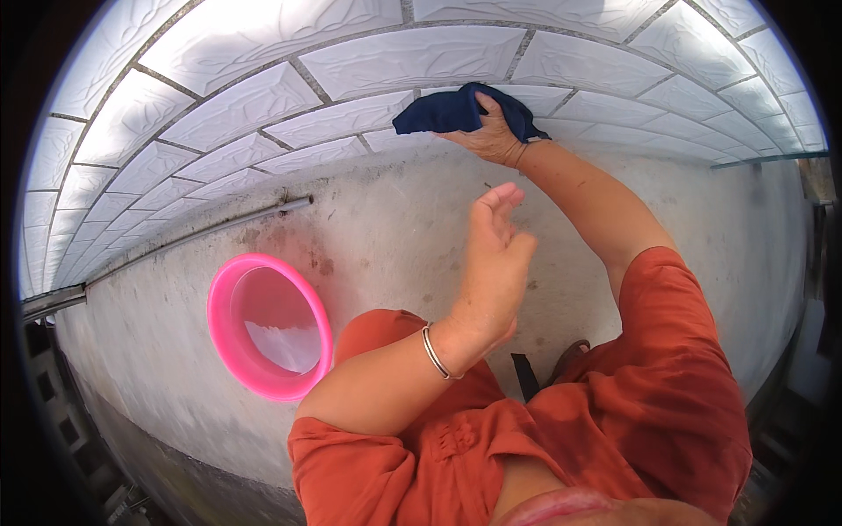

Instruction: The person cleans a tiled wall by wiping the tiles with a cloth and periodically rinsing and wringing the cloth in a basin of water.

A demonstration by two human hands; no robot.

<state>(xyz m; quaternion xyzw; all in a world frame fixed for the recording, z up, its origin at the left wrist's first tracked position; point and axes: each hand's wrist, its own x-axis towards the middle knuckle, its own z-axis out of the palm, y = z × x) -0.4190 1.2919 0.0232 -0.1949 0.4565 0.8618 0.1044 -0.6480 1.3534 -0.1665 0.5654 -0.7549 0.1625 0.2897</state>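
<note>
My right hand [490, 136] presses a dark blue cloth [437, 113] against the white tiled wall [368, 62], low down near where the wall meets the floor. The cloth spreads out to the left of the fingers, and a fold of it bunches over the back of the hand. My left hand [496, 253] is in the air in front of my body, holding nothing. Its fingers are slightly bent and its thumb stands apart. A silver-coloured bangle [433, 355] circles that wrist.
A pink plastic basin [219, 329] with water in it stands on the concrete floor [388, 230] to my left. A grey pipe [263, 212] runs along the foot of the wall. Past the floor's edge at lower left are perforated blocks [56, 394]. My sandalled foot [571, 355] is at right.
</note>
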